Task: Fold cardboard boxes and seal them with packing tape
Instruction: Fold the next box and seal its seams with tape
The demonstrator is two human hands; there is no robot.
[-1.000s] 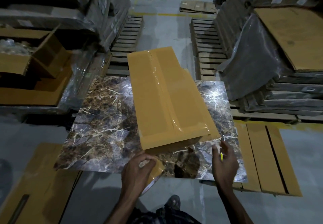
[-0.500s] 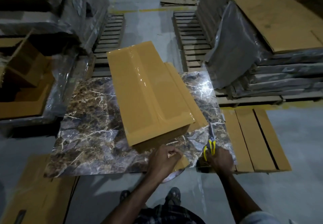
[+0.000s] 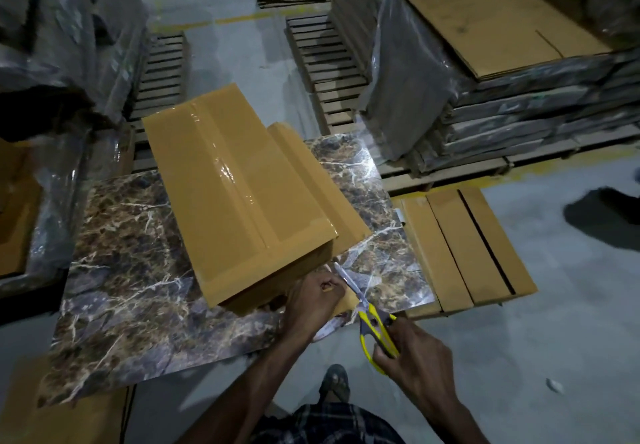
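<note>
A long brown cardboard box [image 3: 239, 180], its top seam covered by glossy clear tape, lies on a marble-patterned tabletop [image 3: 121, 270]. My left hand [image 3: 311, 300] grips the tape roll [image 3: 341, 308] at the box's near end, mostly hiding it. My right hand [image 3: 412, 357] holds yellow-handled scissors [image 3: 372, 322]. Their blades point up-left to the stretch of tape just right of my left hand.
Flat folded cartons [image 3: 460, 246] lie right of the table. Plastic-wrapped stacks of cardboard [image 3: 502, 63] stand on pallets at back right and back left [image 3: 62, 35]. Wooden pallets [image 3: 322, 59] line the grey floor behind. My sandalled foot [image 3: 334, 383] shows below.
My right hand picked up the scissors from the table's right edge and brought the blades to the tape. My left hand shifted right along the box's near end with the roll.
</note>
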